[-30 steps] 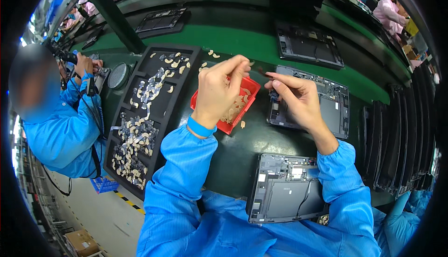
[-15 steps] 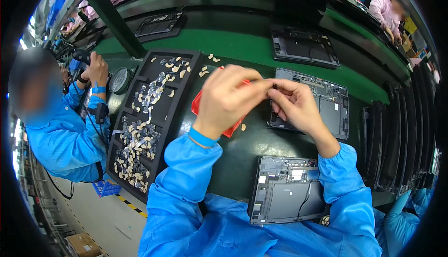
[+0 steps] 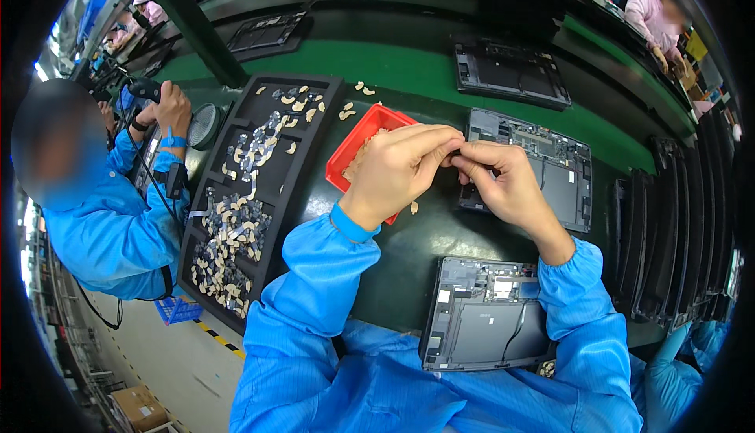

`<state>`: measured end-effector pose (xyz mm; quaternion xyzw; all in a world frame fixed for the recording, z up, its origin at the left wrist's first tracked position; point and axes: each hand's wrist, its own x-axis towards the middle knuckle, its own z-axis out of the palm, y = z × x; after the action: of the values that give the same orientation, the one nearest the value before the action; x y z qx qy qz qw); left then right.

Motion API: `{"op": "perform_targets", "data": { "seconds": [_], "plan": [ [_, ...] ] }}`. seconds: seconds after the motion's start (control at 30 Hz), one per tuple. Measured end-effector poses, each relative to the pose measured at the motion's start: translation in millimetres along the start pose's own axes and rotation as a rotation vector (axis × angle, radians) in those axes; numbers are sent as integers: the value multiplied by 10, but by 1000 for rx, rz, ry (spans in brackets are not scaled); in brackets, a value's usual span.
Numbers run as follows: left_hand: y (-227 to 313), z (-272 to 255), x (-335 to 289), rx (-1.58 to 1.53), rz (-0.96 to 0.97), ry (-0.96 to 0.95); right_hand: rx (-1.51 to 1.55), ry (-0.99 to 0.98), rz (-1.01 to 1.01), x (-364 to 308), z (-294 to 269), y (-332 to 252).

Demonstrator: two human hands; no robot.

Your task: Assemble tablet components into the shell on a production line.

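Left hand (image 3: 393, 172), right hand (image 3: 507, 183): fingertips together; whether clamped on anything, cannot tell. Opened laptop (image 3: 560, 183): right hand nearer, long axis extending rightward from it.

The bin (image 3: 371, 121) looks smooth plastic, the tray (image 3: 307, 158) matt, the sleeves (image 3: 314, 276) sheeny cloth.

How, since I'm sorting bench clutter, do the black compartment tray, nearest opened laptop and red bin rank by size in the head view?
Black compartment tray
Nearest opened laptop
Red bin, partly hidden by the left hand
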<state>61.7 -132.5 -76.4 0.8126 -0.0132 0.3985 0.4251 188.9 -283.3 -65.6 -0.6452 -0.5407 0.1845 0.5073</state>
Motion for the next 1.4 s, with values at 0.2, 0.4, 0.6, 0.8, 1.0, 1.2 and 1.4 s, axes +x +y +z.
{"op": "perform_targets", "data": {
  "seconds": [0.2,0.4,0.6,0.8,1.0,1.2,1.4],
  "plan": [
    [-111,-334,137,511,-51,182,-118,87,-41,14,-11,-2],
    [402,-95,137,101,-593,29,-705,358,-407,15,-57,21],
    [552,174,287,-260,-370,-64,-77,318,-204,-104,-264,-276],
    [786,637,607,-215,-242,-324,612,376,65,-362,-793,-315],
    [694,1064,1080,50,-261,-683,467,662,80,-618,-1248,17],
    [-342,1606,885,377,314,-684,323,738,197,-879,-1452,539],
    [24,1527,749,493,277,-1020,325,666,482,-1123,-1396,469]
  ]
}}
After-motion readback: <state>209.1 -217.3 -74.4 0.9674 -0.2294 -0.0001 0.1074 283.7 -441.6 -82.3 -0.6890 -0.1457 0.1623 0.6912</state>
